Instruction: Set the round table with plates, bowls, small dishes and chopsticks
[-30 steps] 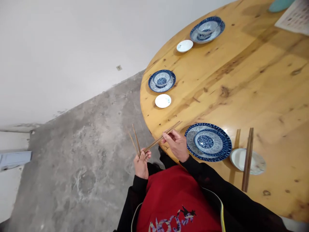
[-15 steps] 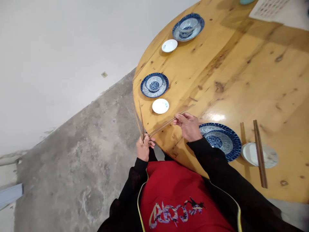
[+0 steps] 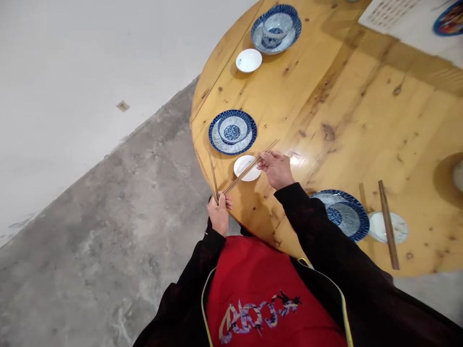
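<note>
My left hand is closed around the lower ends of thin brown chopsticks that point up and away beside the table edge. Between both hands slants a pair of chopsticks. My right hand pinches this pair toward its far end, and its near end meets my left hand. The pair passes over a small white dish. Just beyond the dish, a blue-and-white bowl sits on a blue-rimmed plate.
On the round wooden table, another plate is partly behind my right sleeve. Chopsticks rest across a white dish there. A farther plate holds a bowl, with a small dish alongside. White paper lies top right.
My right hand has moved slightly up and away, and the slanting chopsticks now pass over the small white dish. My left hand has shifted slightly up. The camera view has also shifted.
</note>
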`<state>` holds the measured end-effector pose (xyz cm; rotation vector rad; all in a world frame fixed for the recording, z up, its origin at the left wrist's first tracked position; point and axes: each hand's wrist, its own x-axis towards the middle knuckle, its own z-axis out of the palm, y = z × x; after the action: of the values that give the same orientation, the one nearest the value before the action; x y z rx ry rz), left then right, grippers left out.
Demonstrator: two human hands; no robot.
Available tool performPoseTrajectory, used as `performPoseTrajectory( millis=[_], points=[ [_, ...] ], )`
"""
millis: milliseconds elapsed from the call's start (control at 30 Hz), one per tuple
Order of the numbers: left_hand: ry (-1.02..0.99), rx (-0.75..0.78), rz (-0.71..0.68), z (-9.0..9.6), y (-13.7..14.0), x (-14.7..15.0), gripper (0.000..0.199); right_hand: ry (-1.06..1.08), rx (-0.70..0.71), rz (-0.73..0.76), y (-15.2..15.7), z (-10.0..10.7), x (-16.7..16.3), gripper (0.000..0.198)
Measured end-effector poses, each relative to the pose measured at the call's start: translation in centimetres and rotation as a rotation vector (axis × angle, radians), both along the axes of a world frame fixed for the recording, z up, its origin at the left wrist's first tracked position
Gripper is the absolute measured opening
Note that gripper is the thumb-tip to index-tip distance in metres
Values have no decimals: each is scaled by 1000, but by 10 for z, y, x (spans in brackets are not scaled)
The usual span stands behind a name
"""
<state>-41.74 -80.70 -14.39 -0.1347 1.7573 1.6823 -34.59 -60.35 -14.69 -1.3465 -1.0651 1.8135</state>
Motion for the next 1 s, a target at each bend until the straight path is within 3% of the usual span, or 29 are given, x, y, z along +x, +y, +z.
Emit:
performPoseTrajectory(
  millis=[400, 1000],
  points=[
    [-3, -33, -29, -13, 9, -1, 38, -79, 75, 33, 25, -26, -1, 40],
    [61, -51, -85, -23, 16, 1, 35, 16, -2, 75, 31, -27, 5, 42]
  ],
)
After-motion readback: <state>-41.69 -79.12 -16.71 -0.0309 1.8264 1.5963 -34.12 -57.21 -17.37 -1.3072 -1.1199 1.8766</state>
